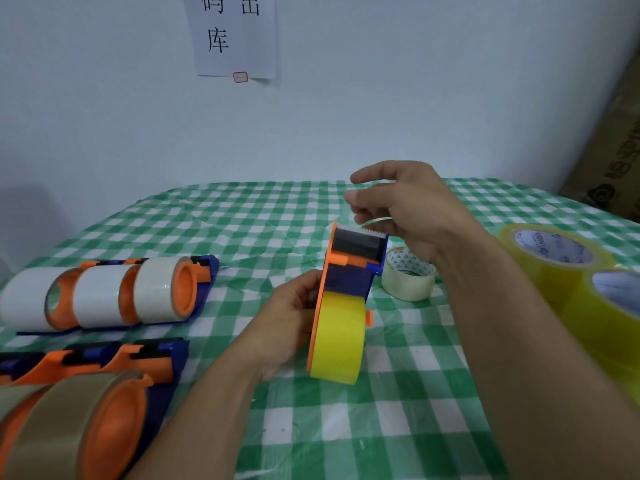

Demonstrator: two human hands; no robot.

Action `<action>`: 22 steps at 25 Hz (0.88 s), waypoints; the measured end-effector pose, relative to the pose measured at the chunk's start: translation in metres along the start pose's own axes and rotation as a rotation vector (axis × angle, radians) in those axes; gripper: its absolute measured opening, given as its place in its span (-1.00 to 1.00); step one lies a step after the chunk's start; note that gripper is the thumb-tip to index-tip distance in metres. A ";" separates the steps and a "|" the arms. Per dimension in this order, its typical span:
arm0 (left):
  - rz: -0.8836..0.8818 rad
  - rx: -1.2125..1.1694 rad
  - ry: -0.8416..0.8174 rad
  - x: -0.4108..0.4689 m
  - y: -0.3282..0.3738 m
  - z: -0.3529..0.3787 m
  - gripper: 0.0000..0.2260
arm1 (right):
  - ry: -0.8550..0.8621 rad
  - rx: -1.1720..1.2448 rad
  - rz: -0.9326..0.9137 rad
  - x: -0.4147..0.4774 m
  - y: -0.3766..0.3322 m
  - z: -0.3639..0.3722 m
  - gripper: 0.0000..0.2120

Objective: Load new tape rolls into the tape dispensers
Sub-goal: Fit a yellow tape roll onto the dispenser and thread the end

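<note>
Gripping the dispenser (349, 271) at centre of the table (242, 220) with your left hand (294, 317), yellow roll (341, 337) seated in it, your right hand (408, 209) pinching the tape end (375, 221) just above its cutter (375, 232)

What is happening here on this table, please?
A person's left hand grips an orange and blue tape dispenser that already carries a yellow tape roll. The right hand pinches the tape end just above the cutter blade. Other loaded dispensers lie on the left; a loose clear roll sits behind.
</note>
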State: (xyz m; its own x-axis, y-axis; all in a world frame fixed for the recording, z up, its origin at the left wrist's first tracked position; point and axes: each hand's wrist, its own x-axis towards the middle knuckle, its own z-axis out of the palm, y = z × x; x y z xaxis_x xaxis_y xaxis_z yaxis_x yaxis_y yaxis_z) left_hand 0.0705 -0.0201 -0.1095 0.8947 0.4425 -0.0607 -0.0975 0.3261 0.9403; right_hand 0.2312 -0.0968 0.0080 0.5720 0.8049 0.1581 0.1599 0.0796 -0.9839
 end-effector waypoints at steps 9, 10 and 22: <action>0.249 0.095 0.102 -0.007 0.005 0.010 -0.65 | -0.082 0.478 0.351 0.003 0.018 0.026 -0.81; 0.265 0.087 0.119 -0.008 0.006 0.011 -0.61 | -0.088 0.512 0.378 0.002 0.020 0.029 -0.85; 0.237 0.111 0.260 -0.003 -0.002 0.010 -0.68 | -0.064 0.548 0.471 0.019 0.044 0.033 -0.94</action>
State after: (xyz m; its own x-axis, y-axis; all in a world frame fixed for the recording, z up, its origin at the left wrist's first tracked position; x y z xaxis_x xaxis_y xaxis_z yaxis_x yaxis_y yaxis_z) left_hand 0.0719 -0.0304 -0.1075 0.7109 0.6971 0.0935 -0.2278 0.1025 0.9683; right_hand 0.2228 -0.0582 -0.0346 0.4300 0.8577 -0.2818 -0.5281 -0.0142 -0.8490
